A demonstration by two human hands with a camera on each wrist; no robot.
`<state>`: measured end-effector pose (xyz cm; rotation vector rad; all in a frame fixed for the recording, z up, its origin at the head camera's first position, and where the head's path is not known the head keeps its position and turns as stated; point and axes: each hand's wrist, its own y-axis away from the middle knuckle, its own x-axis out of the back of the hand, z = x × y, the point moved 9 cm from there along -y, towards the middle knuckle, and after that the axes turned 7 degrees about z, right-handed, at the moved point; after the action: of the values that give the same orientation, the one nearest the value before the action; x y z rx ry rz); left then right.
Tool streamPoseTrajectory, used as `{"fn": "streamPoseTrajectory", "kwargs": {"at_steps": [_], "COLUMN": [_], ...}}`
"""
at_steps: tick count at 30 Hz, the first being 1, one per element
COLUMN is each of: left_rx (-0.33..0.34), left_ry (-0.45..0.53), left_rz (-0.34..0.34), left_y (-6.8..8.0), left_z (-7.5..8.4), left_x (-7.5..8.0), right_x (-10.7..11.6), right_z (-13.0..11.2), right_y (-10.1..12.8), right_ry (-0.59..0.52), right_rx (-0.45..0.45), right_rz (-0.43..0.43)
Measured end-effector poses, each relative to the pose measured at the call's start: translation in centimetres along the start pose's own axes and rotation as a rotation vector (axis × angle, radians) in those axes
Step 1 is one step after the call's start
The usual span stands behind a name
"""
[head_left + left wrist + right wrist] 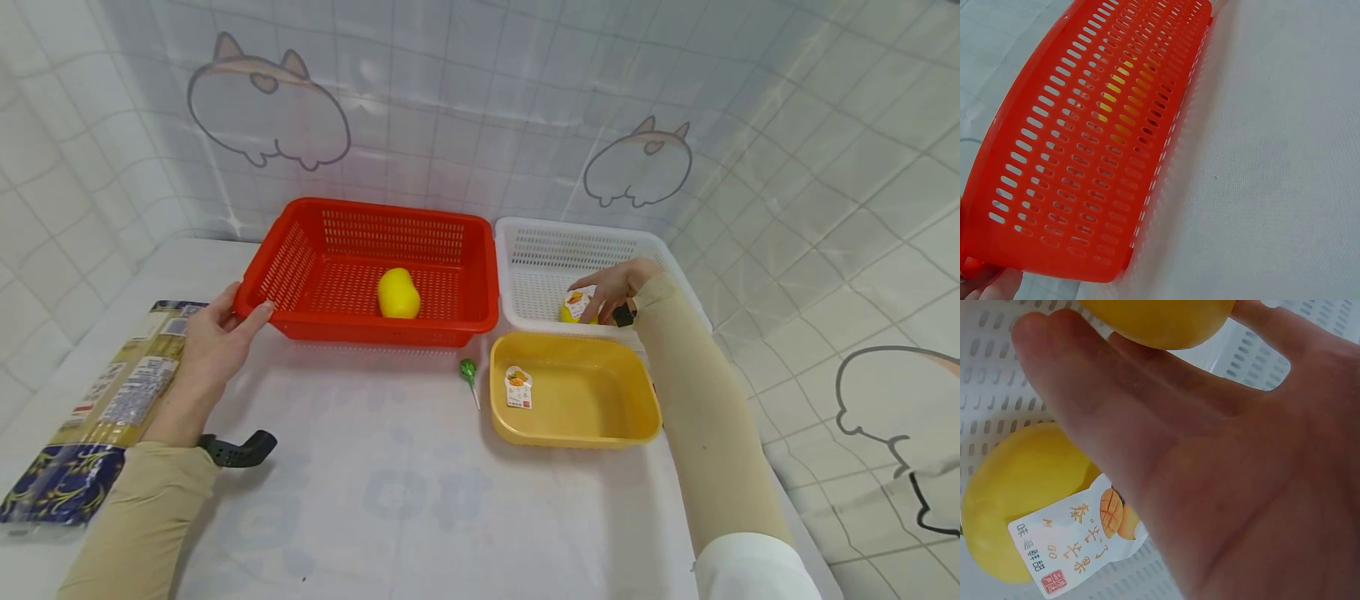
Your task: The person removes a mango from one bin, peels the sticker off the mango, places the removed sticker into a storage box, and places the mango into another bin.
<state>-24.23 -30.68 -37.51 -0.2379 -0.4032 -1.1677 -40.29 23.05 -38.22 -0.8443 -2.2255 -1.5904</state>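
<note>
My left hand grips the front left corner of a red basket, thumb over the rim. A yellow mango lies inside that basket, seen through its slots in the left wrist view. Over on the right, my right hand reaches into a white basket. In the right wrist view its thumb and fingers are around a mango, partly cut off by the frame's top. Another mango lies below the fingers, with a white mango-print card against it.
In front of the white basket stands a yellow plastic bin with a mango-print card in it. A green-wrapped lollipop lies left of the bin. Packaged noodles lie by my left forearm. A patterned curtain hangs behind.
</note>
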Motion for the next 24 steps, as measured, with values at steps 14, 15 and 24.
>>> {"fn": "streamPoseTrajectory", "kwargs": {"at_steps": [14, 15, 24], "left_rx": [-0.004, -0.002, 0.007], "left_ry": [-0.007, -0.007, -0.002], "left_rz": [-0.003, -0.004, -0.007], "left_y": [0.08, 0.09, 0.01], "left_z": [0.23, 0.22, -0.01], "left_x": [-0.08, -0.07, 0.0], "right_x": [-0.13, -0.11, 0.3], "right_z": [-0.38, -0.39, -0.41], "right_y": [-0.3, -0.27, -0.06], "right_ry": [-0.019, -0.018, -0.05], "right_rx": [0.062, 0.064, 0.081], "right_rz": [-0.03, -0.028, 0.0]}}
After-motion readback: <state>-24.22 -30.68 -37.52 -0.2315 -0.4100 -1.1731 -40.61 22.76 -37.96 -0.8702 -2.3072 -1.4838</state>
